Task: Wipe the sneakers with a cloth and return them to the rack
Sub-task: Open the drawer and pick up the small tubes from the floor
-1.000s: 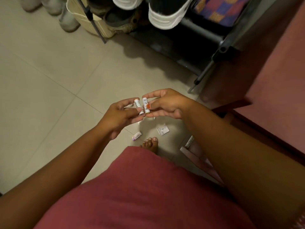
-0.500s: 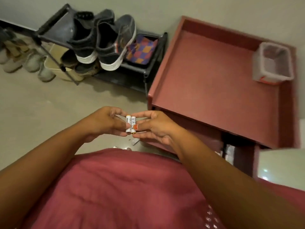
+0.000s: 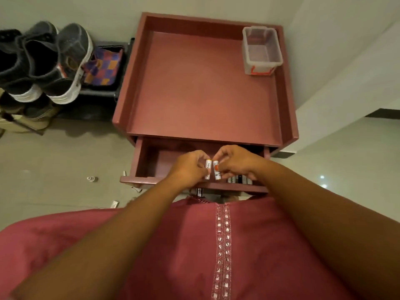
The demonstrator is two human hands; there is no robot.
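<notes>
Over an open drawer (image 3: 147, 163), the left hand (image 3: 190, 167) pinches one small white battery (image 3: 208, 169) and the right hand (image 3: 234, 162) another (image 3: 216, 170). Dark sneakers (image 3: 43, 61) sit on the rack (image 3: 104, 92) at far left, toes toward the viewer, beside a checkered cloth (image 3: 101, 68).

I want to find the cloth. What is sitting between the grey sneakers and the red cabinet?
In the head view, a checkered cloth lies on the rack, between the sneakers and the cabinet.

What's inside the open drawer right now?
In the drawer, a row of small dark and silver items shows at the front right. Both hands, each holding a battery, cover the middle; the left part looks bare.
</notes>
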